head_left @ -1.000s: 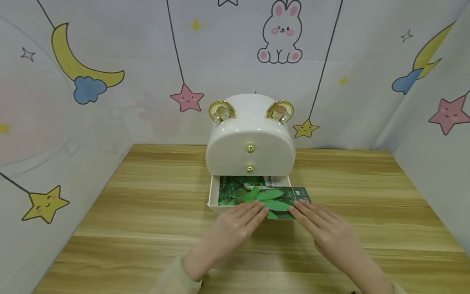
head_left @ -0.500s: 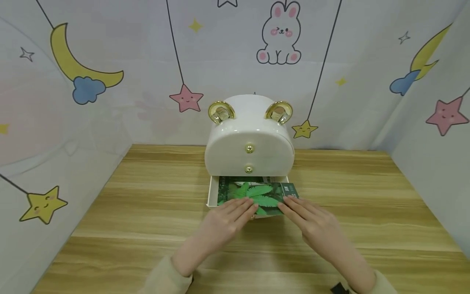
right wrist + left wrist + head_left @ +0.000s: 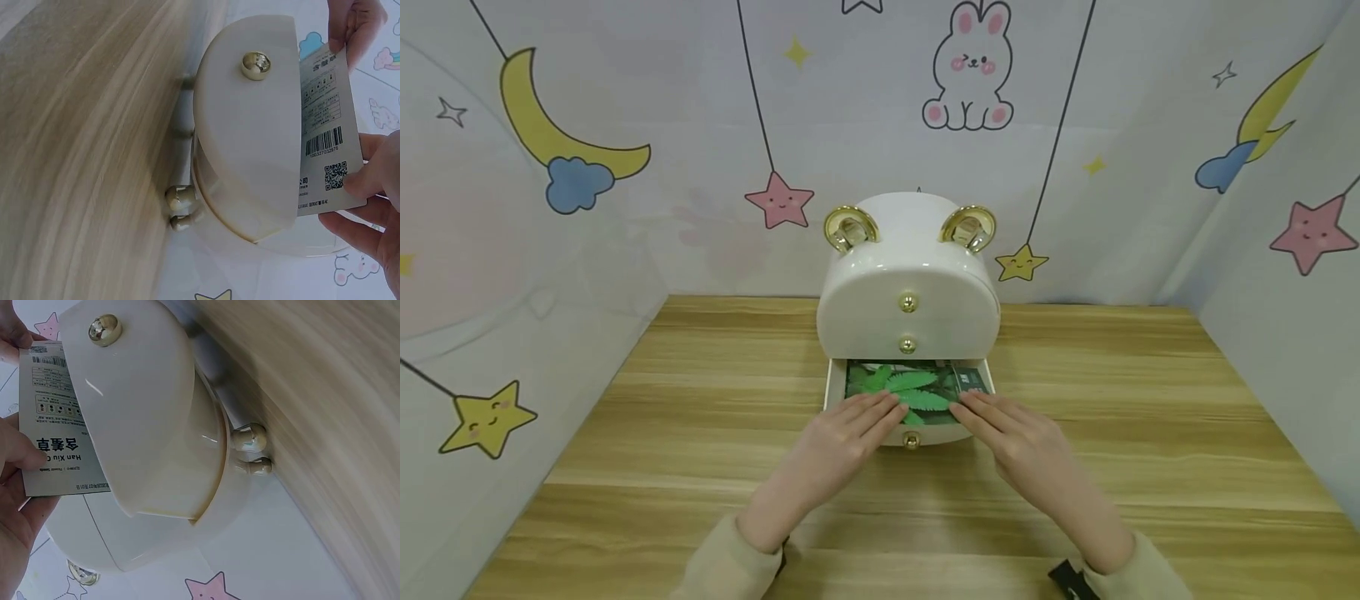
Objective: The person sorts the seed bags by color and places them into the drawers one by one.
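Observation:
A seed packet (image 3: pixel 917 387) with green leaves on its face lies over the pulled-out bottom drawer (image 3: pixel 833 392) of a white case (image 3: pixel 910 250). My left hand (image 3: pixel 842 433) pinches the near edge left of middle. My right hand (image 3: pixel 1018 433) pinches it near the right corner. Both wrist views show the printed back of the packet (image 3: pixel 59 419), thumbs against it, and the packet tilted up above the drawer front (image 3: pixel 250 125). Another packet in the drawer is mostly hidden beneath this one.
Gold ear-shaped trims (image 3: pixel 850 227) and round gold knobs (image 3: pixel 907 302) stick out from the case. Its short feet (image 3: pixel 250 437) stand on the wooden table (image 3: pixel 737 350). Behind and at both sides hangs a cloth (image 3: pixel 700 100) printed with stars, moons and a rabbit.
Both hands have moved left and slightly away from me with the seed packet. It now lies within the drawer's outline, covering most of the other packet; the drawer's gold knob shows.

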### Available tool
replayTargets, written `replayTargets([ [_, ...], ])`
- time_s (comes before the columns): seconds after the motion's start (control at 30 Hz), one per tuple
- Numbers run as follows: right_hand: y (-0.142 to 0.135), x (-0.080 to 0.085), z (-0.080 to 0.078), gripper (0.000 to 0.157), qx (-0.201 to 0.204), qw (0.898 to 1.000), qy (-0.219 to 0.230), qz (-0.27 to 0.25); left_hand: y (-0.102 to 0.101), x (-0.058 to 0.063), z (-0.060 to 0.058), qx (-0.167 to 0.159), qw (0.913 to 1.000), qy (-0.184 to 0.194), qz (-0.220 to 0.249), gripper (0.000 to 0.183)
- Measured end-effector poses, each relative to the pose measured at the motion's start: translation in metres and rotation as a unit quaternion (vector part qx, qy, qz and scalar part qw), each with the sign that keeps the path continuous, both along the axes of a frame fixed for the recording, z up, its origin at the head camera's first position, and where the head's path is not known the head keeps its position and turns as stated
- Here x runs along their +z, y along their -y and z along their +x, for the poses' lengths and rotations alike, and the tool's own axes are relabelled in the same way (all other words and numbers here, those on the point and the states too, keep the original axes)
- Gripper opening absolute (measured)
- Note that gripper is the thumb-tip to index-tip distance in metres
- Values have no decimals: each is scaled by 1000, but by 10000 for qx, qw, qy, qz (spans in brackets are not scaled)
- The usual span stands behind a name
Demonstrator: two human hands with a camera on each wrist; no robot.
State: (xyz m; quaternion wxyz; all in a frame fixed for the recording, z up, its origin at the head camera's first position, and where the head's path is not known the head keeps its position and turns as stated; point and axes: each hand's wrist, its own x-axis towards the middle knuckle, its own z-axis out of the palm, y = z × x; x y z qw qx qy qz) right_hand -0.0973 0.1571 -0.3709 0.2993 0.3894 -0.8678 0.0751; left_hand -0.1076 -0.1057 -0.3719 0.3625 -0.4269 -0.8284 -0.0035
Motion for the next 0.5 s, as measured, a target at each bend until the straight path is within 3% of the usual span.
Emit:
replayTargets([
  [0.5, 10, -5, -17, 46, -254, 9996, -126, -1, 0, -6, -14, 361, 9983, 458, -18, 36],
])
